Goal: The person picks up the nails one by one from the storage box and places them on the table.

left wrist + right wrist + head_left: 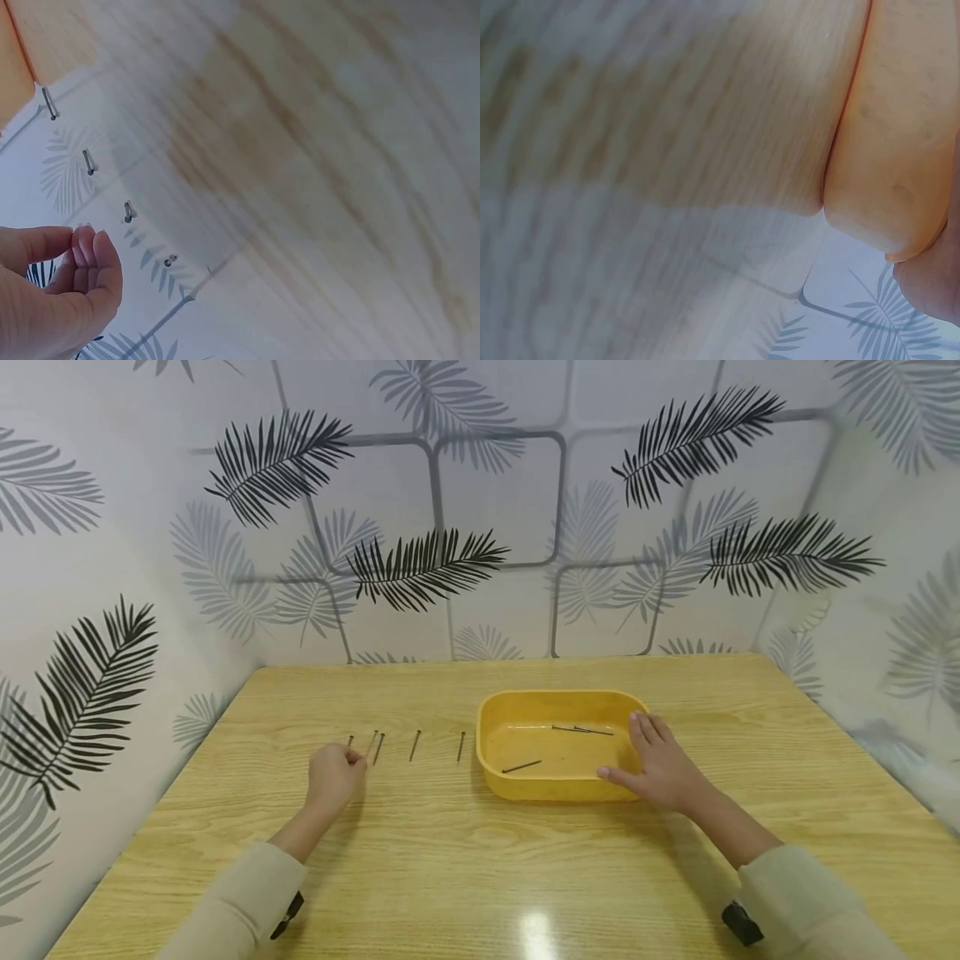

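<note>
My left hand (335, 777) pinches a thin nail (372, 743) between thumb and fingertips, its head end pointing up and away. In the left wrist view the bent fingers (103, 262) hide that nail. Several nails stand spaced in a row near the hand, among them one nail (378, 748) right beside the fingertips and another nail (461, 747) close to the box. With fingers spread, my right hand (666, 768) rests on the right end of a yellow plastic box (555, 789), thumb over the front rim. Three nails (522, 767) lie inside the box.
The wood-grain table (450, 868) carries the box right of centre and the nail row left of it. A wall (502, 510) with a leaf pattern closes off the back, and similar walls flank both sides. Dark straps (742, 923) show below the sleeves.
</note>
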The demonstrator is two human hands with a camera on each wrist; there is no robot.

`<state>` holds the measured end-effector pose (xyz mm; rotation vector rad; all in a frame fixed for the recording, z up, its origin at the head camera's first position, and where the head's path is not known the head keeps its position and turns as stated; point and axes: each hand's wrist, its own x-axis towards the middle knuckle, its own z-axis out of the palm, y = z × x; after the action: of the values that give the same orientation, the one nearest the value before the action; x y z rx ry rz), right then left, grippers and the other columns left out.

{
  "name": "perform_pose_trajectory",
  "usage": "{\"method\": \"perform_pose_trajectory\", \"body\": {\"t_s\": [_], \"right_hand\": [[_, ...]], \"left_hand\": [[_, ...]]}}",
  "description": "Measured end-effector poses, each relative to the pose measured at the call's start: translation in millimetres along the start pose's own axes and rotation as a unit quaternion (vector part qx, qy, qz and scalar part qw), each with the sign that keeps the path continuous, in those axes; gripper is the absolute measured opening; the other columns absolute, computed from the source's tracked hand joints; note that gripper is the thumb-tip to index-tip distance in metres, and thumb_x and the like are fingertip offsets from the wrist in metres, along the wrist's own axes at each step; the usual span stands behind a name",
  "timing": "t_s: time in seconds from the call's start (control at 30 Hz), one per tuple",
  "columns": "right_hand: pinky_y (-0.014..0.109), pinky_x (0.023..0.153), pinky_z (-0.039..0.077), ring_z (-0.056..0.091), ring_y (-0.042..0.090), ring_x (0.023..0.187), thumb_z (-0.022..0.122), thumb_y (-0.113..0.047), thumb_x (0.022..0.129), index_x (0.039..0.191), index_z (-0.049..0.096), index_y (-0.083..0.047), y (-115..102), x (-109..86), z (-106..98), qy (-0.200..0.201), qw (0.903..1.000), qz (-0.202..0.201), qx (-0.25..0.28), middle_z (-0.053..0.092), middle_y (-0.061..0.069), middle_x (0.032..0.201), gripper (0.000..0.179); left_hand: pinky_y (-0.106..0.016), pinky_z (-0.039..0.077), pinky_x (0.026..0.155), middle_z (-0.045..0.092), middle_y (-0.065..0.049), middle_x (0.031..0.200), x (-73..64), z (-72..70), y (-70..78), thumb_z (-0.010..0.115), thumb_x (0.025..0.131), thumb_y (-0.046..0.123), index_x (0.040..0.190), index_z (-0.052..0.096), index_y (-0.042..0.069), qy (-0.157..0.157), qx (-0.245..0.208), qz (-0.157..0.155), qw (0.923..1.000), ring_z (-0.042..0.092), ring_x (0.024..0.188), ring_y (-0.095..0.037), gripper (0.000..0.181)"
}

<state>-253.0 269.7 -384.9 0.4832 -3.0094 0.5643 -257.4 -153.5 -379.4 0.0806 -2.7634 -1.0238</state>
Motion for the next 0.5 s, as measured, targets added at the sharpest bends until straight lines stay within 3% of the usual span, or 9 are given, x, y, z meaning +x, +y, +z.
{"method": "perform_pose_trajectory", "body": {"t_s": [0.13,0.27,0.5], "right_hand": [[0.061,0.11,0.009,0.004,0.049,0.138,0.052,-0.057,0.086,0.141,0.01,0.015,0,0.3,0,0.002,1.0,-0.001,-0.002,0.008,0.033,0.149,0.1],[0.06,0.11,0.01,0.004,0.049,0.138,0.052,-0.056,0.086,0.141,0.01,0.015,0,0.2,1,0.003,1.0,-0.001,-0.005,0.008,0.033,0.149,0.1],[0.061,0.11,0.01,0.005,0.05,0.138,0.052,-0.056,0.086,0.141,0.011,0.015,-2,-0.2,-1,0.003,1.0,-0.001,-0.003,0.009,0.033,0.15,0.099]], "left_hand": [[-0.021,0.045,0.051,0.066,-0.028,0.085,-1.6,-2.2,-5.2,0.052,0.083,-0.003,0.087,0.066,-0.013,-0.006,-0.006,0.002,1.0,0.051,0.052,-0.012,0.017],[-0.018,0.038,0.047,0.064,-0.023,0.071,-3.7,-5.2,-9.1,0.05,0.082,-0.004,0.082,0.065,-0.013,-0.013,-0.005,-0.004,0.9999,0.042,0.045,-0.008,0.017],[-0.018,0.036,0.045,0.063,-0.018,0.066,-6.4,-9.3,-17.3,0.051,0.082,-0.004,0.081,0.066,-0.012,-0.018,0.003,-0.013,0.9997,0.043,0.046,-0.009,0.018]]}}
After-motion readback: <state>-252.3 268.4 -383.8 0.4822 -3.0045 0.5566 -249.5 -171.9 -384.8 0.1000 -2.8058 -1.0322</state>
